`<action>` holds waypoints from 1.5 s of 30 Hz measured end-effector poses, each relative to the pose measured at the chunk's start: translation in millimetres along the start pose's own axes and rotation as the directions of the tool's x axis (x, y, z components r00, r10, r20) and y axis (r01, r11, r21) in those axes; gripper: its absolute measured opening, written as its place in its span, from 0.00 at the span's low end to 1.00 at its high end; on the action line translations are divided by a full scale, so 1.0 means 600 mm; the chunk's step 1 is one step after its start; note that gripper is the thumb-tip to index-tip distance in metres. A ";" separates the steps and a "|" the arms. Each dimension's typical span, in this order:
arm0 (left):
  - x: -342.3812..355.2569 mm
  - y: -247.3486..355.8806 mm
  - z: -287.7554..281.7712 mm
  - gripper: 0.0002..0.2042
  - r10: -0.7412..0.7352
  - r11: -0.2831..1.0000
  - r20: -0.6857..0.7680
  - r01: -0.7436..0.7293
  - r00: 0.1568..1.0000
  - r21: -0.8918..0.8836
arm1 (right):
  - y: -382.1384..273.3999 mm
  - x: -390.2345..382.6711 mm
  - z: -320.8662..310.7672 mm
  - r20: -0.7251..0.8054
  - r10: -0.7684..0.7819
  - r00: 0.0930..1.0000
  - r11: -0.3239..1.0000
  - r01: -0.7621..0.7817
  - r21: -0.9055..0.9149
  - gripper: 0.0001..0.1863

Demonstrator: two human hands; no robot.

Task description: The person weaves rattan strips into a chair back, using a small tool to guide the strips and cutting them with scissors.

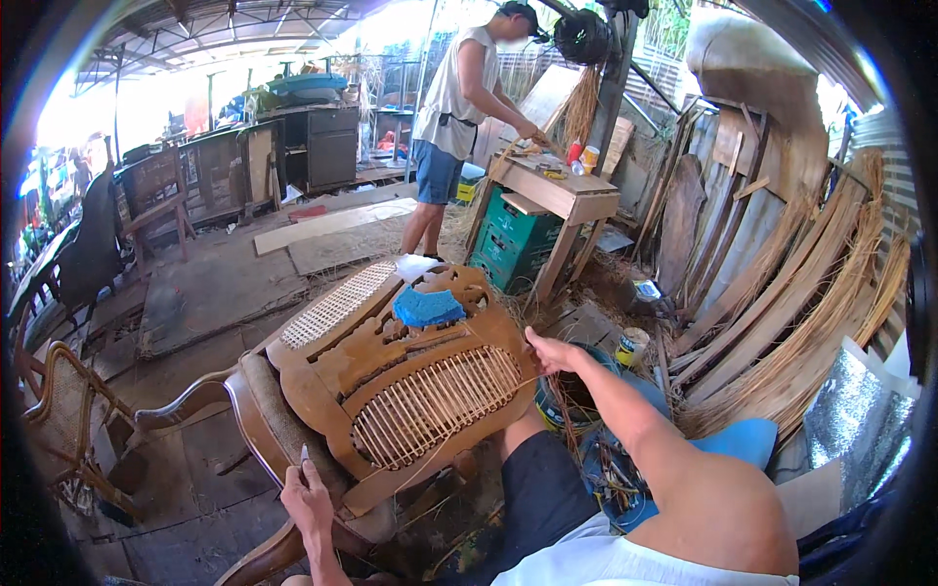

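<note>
A carved brown wooden chair back with cane weaving (435, 400) lies across a padded chair seat (262, 396) in front of me. Its near oval has parallel strands; the far panel (327, 308) is a woven mesh. A blue sponge (428, 308) and a crumpled white piece (415, 268) rest on the wood. My left hand (308, 508) is closed round a thin pointed tool (305, 459) beside the lower left of the back. My right hand (549, 354) is at the right edge, fingers pinched on a thin cane strand (530, 383) that runs along the frame.
A person (451, 117) works standing at a wooden bench (557, 195) over green crates (508, 244). A cane-backed chair (73, 425) stands left. Bundled cane strips (782, 313) lean along the right wall. Buckets (630, 347) and a tool container (620, 488) sit beside my right arm.
</note>
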State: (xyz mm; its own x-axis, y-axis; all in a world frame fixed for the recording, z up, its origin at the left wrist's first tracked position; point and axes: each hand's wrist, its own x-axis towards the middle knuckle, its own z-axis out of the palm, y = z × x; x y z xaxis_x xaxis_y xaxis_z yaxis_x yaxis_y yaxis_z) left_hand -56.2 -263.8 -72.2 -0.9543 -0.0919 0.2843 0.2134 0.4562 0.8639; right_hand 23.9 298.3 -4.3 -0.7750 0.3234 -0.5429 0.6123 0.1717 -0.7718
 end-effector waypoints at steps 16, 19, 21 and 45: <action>-0.010 -0.005 -0.008 0.16 -0.003 0.999 -0.028 0.004 1.000 0.034 | -0.165 -0.196 -0.308 -0.323 -0.316 0.892 0.240 -0.254 -0.937 0.15; -0.007 -0.008 -0.005 0.17 0.019 0.999 -0.017 -0.018 1.000 0.046 | -0.214 -0.209 -0.315 -0.488 -0.483 0.727 0.127 -0.493 -0.861 0.16; -0.004 -0.005 -0.003 0.17 0.011 0.999 -0.013 -0.010 1.000 0.050 | -0.234 -0.188 -0.283 -0.524 -0.625 0.579 0.128 -0.587 -0.800 0.20; 0.001 0.029 -0.013 0.11 0.029 0.998 0.095 -0.034 0.995 0.054 | -0.090 0.036 0.141 -0.674 -0.457 0.580 0.820 -0.019 -0.572 0.46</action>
State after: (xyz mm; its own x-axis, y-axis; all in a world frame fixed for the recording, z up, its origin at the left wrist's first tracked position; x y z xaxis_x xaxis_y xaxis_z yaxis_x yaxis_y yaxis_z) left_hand -51.3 -262.8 -53.7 -0.9633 0.0054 0.2682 0.2340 0.5059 0.8303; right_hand -39.1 217.2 -2.3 -0.6241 0.7366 0.2607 0.6063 0.6670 -0.4331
